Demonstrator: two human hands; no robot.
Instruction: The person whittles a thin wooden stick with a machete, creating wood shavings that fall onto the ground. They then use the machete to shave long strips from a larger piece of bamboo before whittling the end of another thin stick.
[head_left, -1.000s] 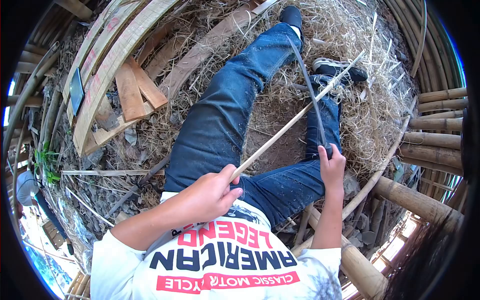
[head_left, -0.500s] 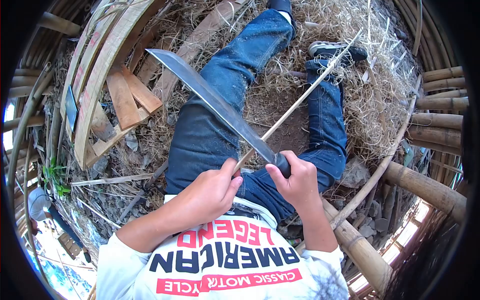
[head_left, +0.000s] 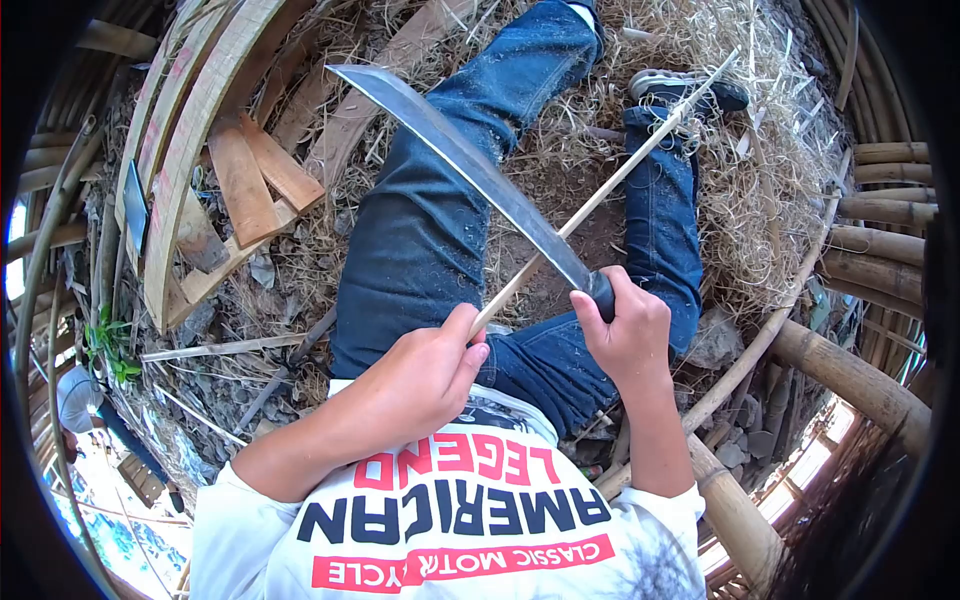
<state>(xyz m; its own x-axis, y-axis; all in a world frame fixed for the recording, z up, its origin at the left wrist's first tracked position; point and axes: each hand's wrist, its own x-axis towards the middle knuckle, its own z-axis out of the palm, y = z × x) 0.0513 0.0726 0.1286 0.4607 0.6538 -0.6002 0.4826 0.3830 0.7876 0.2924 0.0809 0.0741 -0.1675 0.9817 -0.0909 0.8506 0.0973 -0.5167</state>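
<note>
My left hand is closed round the near end of a thin, pale bamboo strip, which slants away to the upper right, its far end over my shoe. In my right hand is the dark handle of a machete, gripped with the thumb along it. The long curved blade points to the upper left and crosses over the strip a short way beyond the handle. Beneath both lie my legs in jeans, dusted with fine shavings.
Curly shavings cover the ground around my feet. To the left lean long curved planks beside short wood pieces and a dark flat phone-like object. Bamboo poles stand at the right. Another person is at the lower left.
My right hand and the machete have moved right and slightly up, so the blade crosses the strip farther from my left hand. The left hand has barely moved.
</note>
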